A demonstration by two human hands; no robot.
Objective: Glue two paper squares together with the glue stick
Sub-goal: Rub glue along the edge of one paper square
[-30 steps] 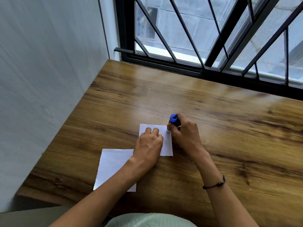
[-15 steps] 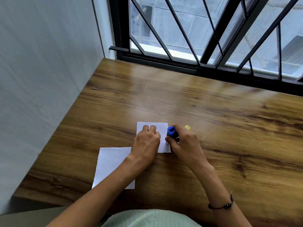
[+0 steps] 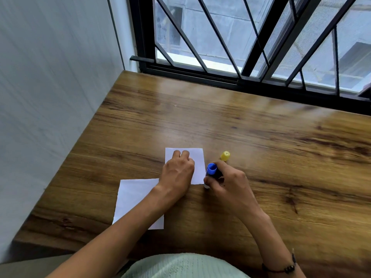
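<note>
Two white paper squares lie on the wooden table [image 3: 261, 141]. My left hand [image 3: 178, 173] presses down on the upper paper square [image 3: 197, 159] with curled fingers. My right hand [image 3: 226, 181] grips the glue stick [image 3: 210, 172], blue end up, its tip down at the near right corner of that square. The lower paper square [image 3: 134, 195] lies to the near left, partly under my left forearm. A yellow cap [image 3: 225, 155] lies on the table just beyond my right hand.
A grey wall runs along the table's left side. A black window grille [image 3: 220, 47] stands behind the far edge. The table's near edge is close to my body.
My right hand has drawn the glue stick down the right edge of the upper square, from its far corner to its near corner. The yellow cap has come into view behind it.
</note>
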